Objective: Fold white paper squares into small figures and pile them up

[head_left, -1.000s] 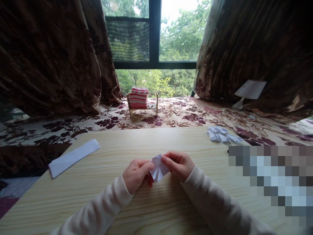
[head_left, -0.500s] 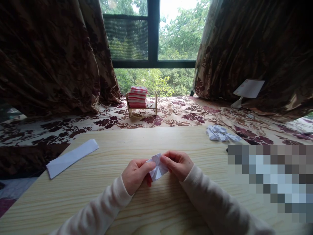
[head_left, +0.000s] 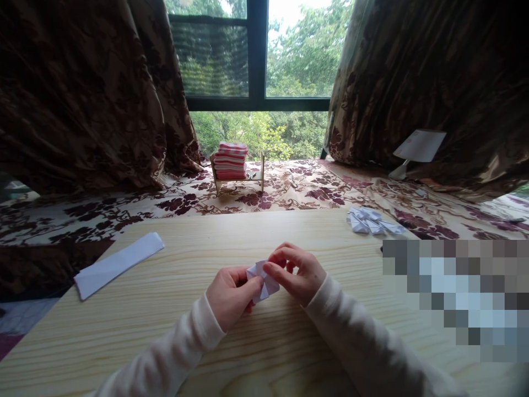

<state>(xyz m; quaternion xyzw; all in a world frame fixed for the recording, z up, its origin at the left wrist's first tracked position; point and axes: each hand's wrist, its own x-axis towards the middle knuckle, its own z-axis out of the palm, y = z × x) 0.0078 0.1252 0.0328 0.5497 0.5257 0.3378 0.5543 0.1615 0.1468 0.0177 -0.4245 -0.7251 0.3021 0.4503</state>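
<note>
A small piece of folded white paper (head_left: 270, 286) is held above the middle of the table. My left hand (head_left: 232, 295) pinches its left side, thumb on top and fingers underneath. My right hand (head_left: 298, 273) grips the upper right part of the paper between thumb and forefinger, its other fingers curled. Both hands cover part of the folds. Off to the left lies a stack of long white paper strips (head_left: 119, 264). A pile of folded paper pieces (head_left: 370, 221) rests at the table's far right corner.
The pale wooden table (head_left: 198, 237) stands before a window ledge with a flowered cloth (head_left: 289, 190). On the ledge are a small wooden rack (head_left: 238, 179) with folded red-and-white cloths (head_left: 231, 161), and a white lamp (head_left: 419, 146). Pixelation hides the area at right.
My right hand's fingers have lifted and arched, with the thumb shifted left over the paper. The paper has turned slightly in my left hand. The whole view has tilted a little.
</note>
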